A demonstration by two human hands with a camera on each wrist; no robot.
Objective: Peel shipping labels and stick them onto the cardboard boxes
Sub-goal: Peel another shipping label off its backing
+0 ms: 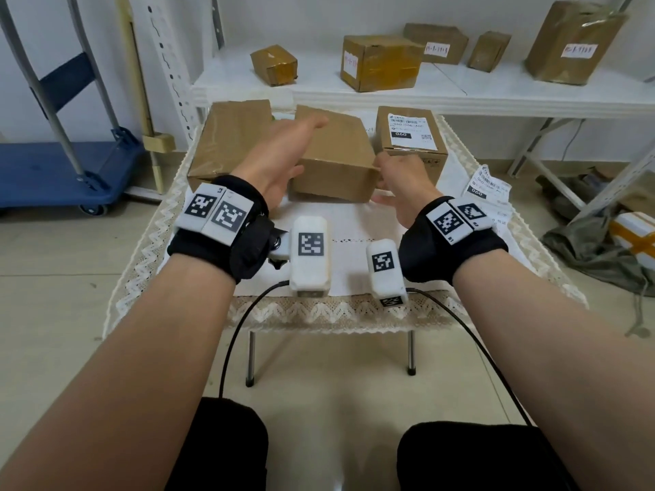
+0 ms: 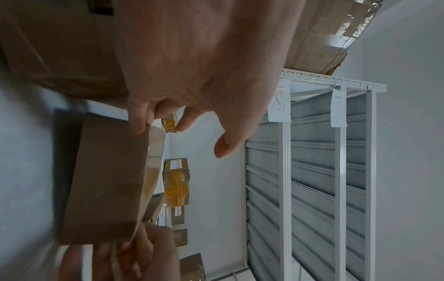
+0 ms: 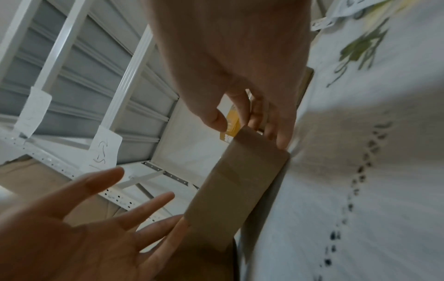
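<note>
A plain brown cardboard box (image 1: 333, 154) sits tilted in the middle of the small table, between my two hands. My left hand (image 1: 304, 147) is spread with straight fingers against its left side; in the left wrist view its fingertips (image 2: 139, 123) touch the box's edge (image 2: 108, 180). My right hand (image 1: 381, 175) curls round the box's near right corner, and the right wrist view shows its fingers (image 3: 276, 136) on the end of the box (image 3: 240, 190). A second plain box (image 1: 230, 140) stands to the left. A box bearing a white shipping label (image 1: 411, 131) stands to the right. Loose shipping labels (image 1: 489, 189) lie at the table's right edge.
The table (image 1: 198, 299) has a white lace cloth. Behind it a white shelf (image 1: 460, 90) holds several taped boxes, some with handwritten tags. A blue hand cart (image 1: 67, 171) stands at the left. A bag and a parcel (image 1: 634, 235) lie on the floor at the right.
</note>
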